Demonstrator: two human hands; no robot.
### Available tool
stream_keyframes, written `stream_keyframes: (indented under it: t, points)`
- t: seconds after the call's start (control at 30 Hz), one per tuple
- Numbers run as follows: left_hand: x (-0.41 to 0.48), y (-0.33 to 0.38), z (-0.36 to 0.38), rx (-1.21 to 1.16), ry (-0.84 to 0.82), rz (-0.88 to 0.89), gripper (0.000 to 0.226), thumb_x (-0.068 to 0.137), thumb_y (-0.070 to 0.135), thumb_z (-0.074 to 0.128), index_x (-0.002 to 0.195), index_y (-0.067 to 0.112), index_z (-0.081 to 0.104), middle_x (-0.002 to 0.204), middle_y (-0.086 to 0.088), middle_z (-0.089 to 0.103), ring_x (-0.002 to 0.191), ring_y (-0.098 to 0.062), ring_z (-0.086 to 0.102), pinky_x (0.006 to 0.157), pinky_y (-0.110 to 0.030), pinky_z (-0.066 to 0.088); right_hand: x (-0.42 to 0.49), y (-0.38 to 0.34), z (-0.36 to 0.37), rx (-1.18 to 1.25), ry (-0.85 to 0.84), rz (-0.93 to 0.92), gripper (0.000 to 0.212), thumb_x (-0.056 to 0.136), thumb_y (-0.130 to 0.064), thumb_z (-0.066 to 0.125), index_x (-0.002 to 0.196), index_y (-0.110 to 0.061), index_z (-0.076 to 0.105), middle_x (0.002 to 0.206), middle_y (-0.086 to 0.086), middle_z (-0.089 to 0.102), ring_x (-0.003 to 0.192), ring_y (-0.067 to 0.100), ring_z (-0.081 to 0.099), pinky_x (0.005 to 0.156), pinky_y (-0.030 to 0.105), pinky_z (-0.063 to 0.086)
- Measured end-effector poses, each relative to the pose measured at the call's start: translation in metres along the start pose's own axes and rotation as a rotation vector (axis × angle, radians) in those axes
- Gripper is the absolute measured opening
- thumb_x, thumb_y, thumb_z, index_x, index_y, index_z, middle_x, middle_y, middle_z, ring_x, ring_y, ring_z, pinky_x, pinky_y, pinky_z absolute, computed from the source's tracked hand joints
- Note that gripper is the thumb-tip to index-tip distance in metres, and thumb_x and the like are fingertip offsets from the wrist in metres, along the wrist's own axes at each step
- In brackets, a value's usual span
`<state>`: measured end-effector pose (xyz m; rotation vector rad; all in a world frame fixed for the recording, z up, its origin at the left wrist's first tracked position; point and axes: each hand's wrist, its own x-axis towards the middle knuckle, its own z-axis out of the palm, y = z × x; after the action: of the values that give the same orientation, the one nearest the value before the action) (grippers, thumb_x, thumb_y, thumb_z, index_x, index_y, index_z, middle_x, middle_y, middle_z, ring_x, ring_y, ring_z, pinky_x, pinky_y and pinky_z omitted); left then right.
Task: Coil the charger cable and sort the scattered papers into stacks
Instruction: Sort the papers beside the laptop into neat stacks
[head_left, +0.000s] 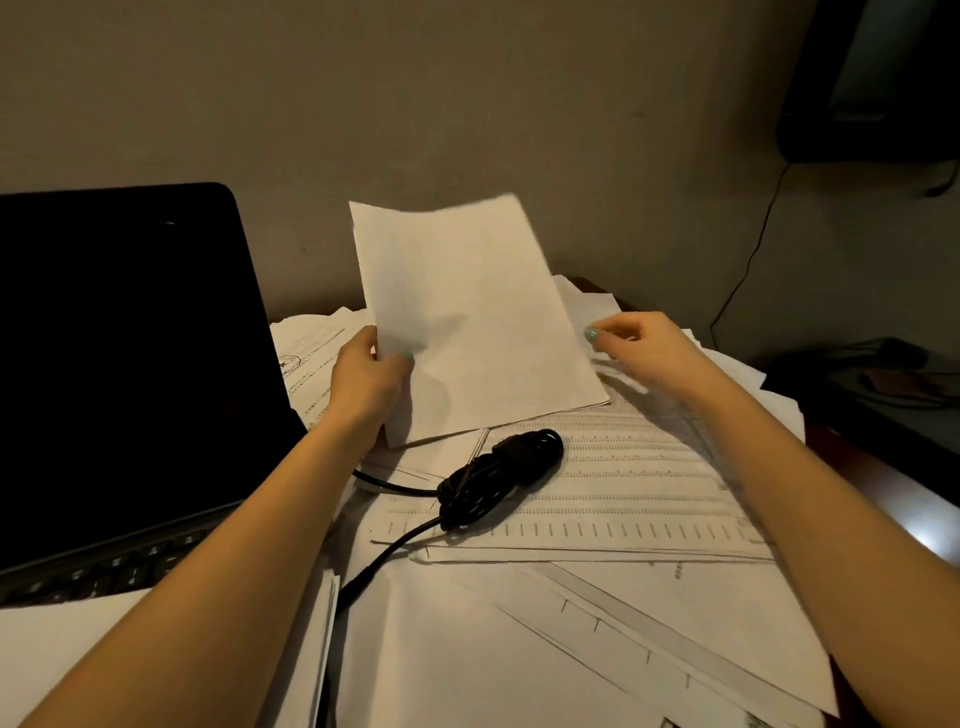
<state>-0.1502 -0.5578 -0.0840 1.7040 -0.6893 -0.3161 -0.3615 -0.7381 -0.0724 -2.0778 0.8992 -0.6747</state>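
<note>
My left hand (369, 376) grips the lower left edge of a blank white sheet (467, 312) and holds it tilted up above the desk. Farther right, my right hand (636, 345) pinches the corner of another white paper (582, 306) lying at the back of the pile. A black charger cable (501, 470) lies bundled in a coil on the printed sheets, with loose ends trailing left and down toward the front. Scattered papers (623, 488) with printed lines and drawn diagrams cover the desk, overlapping at different angles.
An open black laptop (119, 364) stands at the left, its keyboard near my left forearm. The dark wooden desk edge (883, 483) shows at the right. A grey wall rises behind; a thin black wire (748, 260) hangs down it at the right.
</note>
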Motion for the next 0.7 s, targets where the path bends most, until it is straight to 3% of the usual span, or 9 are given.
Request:
stream_keyframes:
  t: [0.1, 0.3, 0.43, 0.57, 0.7]
  points:
    - [0.005, -0.007, 0.0, 0.151, 0.056, 0.053, 0.039, 0.089, 0.003, 0.052, 0.126, 0.015, 0.052, 0.113, -0.008, 0.059, 0.097, -0.027, 0.053, 0.078, -0.033, 0.044, 0.003, 0.015, -0.015, -0.363, -0.123, 0.153, 0.053, 0.083, -0.049, 0.067, 0.126, -0.02, 0.057, 0.114, -0.002, 0.057, 0.104, 0.016, 0.054, 0.088, 0.032, 0.046]
    - [0.011, -0.006, -0.001, 0.142, 0.115, -0.068, 0.055, 0.093, 0.011, 0.054, 0.143, 0.016, 0.031, 0.13, -0.012, 0.054, 0.109, -0.03, 0.052, 0.086, -0.035, 0.042, 0.005, 0.014, -0.018, -0.333, -0.204, 0.143, 0.036, 0.078, -0.044, 0.074, 0.096, -0.017, 0.058, 0.093, -0.001, 0.057, 0.083, 0.015, 0.053, 0.069, 0.029, 0.044]
    - [0.011, -0.007, 0.0, 0.117, 0.148, -0.039, 0.039, 0.09, 0.014, 0.054, 0.127, 0.009, 0.048, 0.122, -0.013, 0.059, 0.106, -0.03, 0.056, 0.085, -0.037, 0.046, 0.005, 0.012, -0.015, -0.302, -0.256, 0.136, 0.035, 0.078, -0.041, 0.075, 0.089, -0.012, 0.057, 0.084, 0.002, 0.056, 0.073, 0.016, 0.049, 0.06, 0.027, 0.039]
    - [0.008, -0.006, 0.002, 0.134, 0.102, -0.007, 0.032, 0.089, 0.013, 0.053, 0.121, 0.011, 0.053, 0.115, -0.011, 0.062, 0.101, -0.032, 0.058, 0.082, -0.037, 0.047, 0.005, 0.01, -0.013, -0.358, -0.252, 0.12, 0.033, 0.082, -0.039, 0.072, 0.103, -0.019, 0.055, 0.096, -0.005, 0.053, 0.083, 0.011, 0.051, 0.066, 0.024, 0.042]
    - [0.004, -0.004, 0.003, 0.102, 0.069, -0.009, 0.032, 0.091, 0.011, 0.053, 0.122, 0.011, 0.053, 0.113, -0.011, 0.063, 0.099, -0.031, 0.06, 0.079, -0.036, 0.047, 0.001, 0.007, -0.019, -0.304, -0.334, 0.109, 0.021, 0.084, -0.031, 0.071, 0.089, -0.013, 0.062, 0.085, 0.001, 0.06, 0.076, 0.015, 0.051, 0.066, 0.027, 0.041]
